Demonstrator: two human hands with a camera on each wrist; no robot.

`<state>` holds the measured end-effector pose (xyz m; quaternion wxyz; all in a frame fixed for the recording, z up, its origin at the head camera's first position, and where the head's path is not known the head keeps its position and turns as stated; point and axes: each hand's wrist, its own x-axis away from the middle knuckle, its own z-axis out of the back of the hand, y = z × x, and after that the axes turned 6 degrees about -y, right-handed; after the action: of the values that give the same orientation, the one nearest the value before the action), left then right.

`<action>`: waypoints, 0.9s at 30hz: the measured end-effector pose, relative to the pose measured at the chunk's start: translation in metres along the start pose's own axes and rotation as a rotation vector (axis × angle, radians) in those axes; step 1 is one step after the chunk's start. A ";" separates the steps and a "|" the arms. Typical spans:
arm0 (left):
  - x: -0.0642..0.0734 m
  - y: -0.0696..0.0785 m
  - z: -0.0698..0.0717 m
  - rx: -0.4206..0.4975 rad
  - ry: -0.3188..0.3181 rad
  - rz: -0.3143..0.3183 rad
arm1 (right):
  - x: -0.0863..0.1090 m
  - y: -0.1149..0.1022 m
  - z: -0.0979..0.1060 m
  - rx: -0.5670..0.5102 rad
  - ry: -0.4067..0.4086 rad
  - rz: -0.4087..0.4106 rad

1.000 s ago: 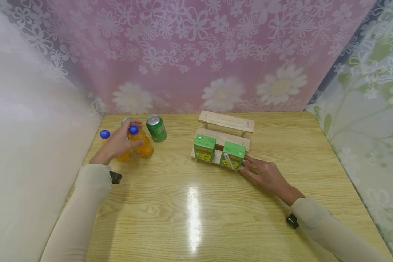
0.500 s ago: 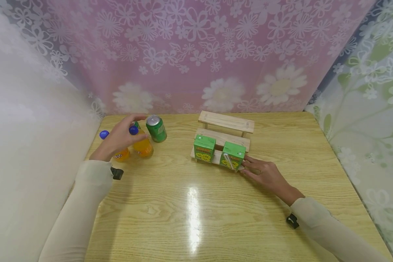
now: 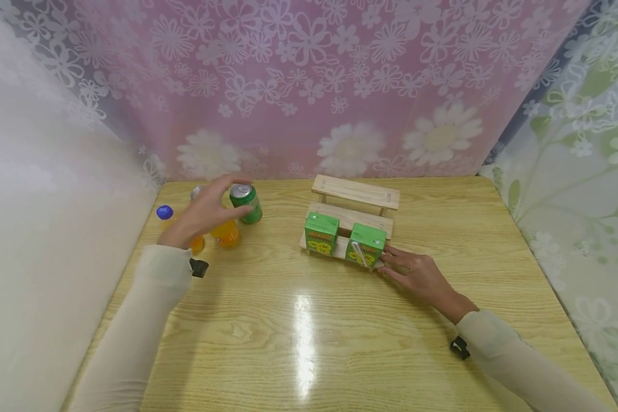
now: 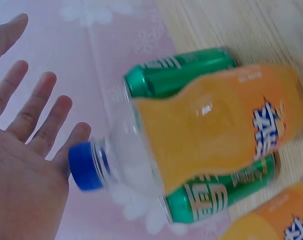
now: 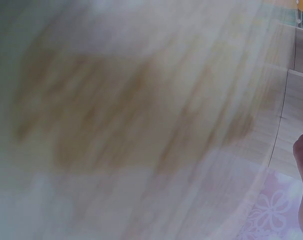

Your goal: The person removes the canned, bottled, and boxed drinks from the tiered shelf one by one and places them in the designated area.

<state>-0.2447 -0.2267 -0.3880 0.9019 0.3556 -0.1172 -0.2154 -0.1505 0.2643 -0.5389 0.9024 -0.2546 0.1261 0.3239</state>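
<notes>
1. Since half a second ago, the person's left hand [image 3: 206, 212] has shifted rightward, to a green metal drink can with a silver lid [image 3: 252, 201]
2. That looks to me like a reach, not a grip: its fingers are spread wide, holding nothing
3. Upright, the can stands on the glossy wood-grain tabletop [image 3: 268, 320], near an orange-filled plastic bottle [image 3: 225, 233]
4. Right hand [image 3: 414, 272]: fingers at the end of a pale wooden stepped stand [image 3: 355, 191]; whether they grip it, I cannot tell

a green can [image 3: 247, 201] with a silver top stands upright on the surface [image 3: 268, 297]; a green carton [image 3: 369, 233], a white straw [image 3: 359, 253] on its front, stands at the right of a wooden rack's [image 3: 348, 216] lowest step.
</notes>
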 end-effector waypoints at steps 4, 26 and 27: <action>-0.007 0.007 -0.010 0.008 -0.016 -0.039 | 0.000 -0.001 0.000 0.001 -0.001 -0.004; -0.039 0.029 -0.057 0.109 -0.197 -0.188 | 0.000 0.001 -0.001 0.013 0.007 0.010; -0.040 0.031 -0.059 0.113 -0.203 -0.189 | 0.000 0.001 0.000 0.012 0.006 0.007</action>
<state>-0.2490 -0.1524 -0.4118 0.8395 0.3919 -0.1858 -0.3272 -0.1510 0.2645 -0.5396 0.9024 -0.2496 0.1316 0.3257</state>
